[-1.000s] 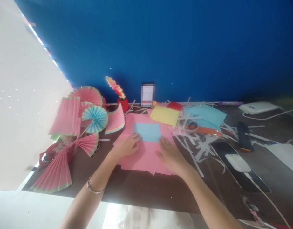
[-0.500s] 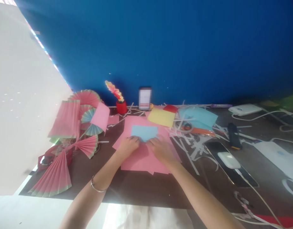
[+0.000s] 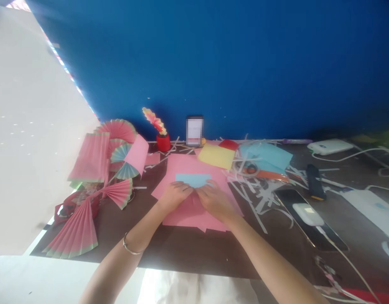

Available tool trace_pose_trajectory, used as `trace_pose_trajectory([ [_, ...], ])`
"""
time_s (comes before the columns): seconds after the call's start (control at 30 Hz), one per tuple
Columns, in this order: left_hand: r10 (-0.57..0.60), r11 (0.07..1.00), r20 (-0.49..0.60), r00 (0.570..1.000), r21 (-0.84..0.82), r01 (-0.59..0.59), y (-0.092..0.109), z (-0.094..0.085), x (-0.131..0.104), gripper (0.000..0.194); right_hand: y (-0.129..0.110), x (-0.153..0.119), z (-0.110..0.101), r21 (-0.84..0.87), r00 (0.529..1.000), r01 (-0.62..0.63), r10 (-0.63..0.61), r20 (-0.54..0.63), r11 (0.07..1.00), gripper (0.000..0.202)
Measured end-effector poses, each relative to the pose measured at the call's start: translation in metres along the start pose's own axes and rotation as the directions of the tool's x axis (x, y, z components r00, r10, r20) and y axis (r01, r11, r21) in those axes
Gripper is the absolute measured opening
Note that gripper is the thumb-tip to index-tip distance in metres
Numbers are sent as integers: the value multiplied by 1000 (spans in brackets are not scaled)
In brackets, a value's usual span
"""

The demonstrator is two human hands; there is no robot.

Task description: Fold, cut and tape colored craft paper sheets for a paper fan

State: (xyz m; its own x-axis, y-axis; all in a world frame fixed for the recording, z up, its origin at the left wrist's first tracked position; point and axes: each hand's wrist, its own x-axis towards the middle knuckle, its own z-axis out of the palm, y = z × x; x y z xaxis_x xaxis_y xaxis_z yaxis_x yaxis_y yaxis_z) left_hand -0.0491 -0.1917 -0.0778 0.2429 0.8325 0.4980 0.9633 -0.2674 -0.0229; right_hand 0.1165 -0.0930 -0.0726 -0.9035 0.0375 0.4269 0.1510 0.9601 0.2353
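A light blue sheet of paper lies on a stack of pink paper at the middle of the table. My left hand closes on its near left edge, fingers bent. From the other side my right hand grips the near right edge, and the fingertips of both hands almost meet. The part of the blue paper beneath my fingers is hidden. Just behind lies a yellow sheet, overlapping the pink stack.
Pleated pink paper fans crowd the left side. At the back stand a red pot and an upright phone. White paper strips, light blue sheets, a dark phone and cables spread over the right.
The blue paper's far edge has come nearer to me, so less of it shows. My hands have drawn closer together at its near edge.
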Motion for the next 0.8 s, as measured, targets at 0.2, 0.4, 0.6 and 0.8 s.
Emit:
trace_pose_trajectory([
  [0.2,20,998,-100,995,-65,-27,-2,-2,-1,19,2,-1,-11,42,993,87,-83,-79,995,29],
  [0.4,-10,996,-88,996,-85,3,-10,-13,-2,21,11,-5,-10,87,981,43,-26,-192,995,29],
  [0.6,-46,995,-116,992,-92,35,-22,-10,-8,22,20,-8,-13,112,982,21,1,-189,993,30],
  [0.8,-267,962,-208,941,-121,246,-48,-7,-23,22,49,-22,-9,106,940,-185,207,-270,977,29],
])
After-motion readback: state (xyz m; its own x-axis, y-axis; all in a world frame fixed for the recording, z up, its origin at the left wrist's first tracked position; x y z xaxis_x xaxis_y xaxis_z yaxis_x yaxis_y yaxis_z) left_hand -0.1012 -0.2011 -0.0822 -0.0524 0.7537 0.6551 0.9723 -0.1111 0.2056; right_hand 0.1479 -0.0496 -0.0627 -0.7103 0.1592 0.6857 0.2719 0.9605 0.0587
